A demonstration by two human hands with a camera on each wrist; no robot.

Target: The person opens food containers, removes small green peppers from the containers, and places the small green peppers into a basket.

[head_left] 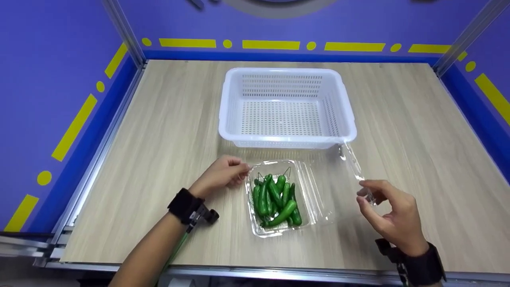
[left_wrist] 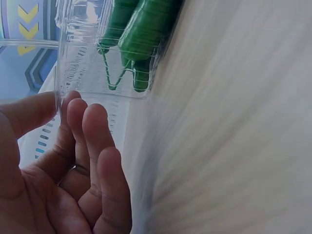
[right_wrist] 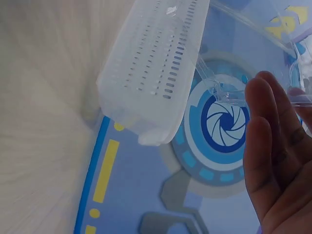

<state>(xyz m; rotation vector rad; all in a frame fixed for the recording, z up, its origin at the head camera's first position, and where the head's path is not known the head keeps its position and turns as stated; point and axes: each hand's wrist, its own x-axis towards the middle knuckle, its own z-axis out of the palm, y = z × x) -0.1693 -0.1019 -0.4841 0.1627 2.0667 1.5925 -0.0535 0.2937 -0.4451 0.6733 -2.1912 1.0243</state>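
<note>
- Two hands work a clear plastic clamshell box (head_left: 279,199) of green chili peppers (head_left: 277,199) on the wooden table (head_left: 159,139).
- Left hand (head_left: 223,173) pinches the box's near-left rim.
- Right hand (head_left: 388,211) grips the raised transparent lid (head_left: 354,167).
- Judged progress: box opened; peppers all inside; white perforated plastic basket (head_left: 285,107) behind holds nothing.

No words, brand names or numbers can be read anywhere. The only signs are yellow dashes and dots (head_left: 271,44) on the blue wall behind the white basket (head_left: 287,139). Yellow chevrons (left_wrist: 27,22) also mark the wall in the left wrist view.
</note>
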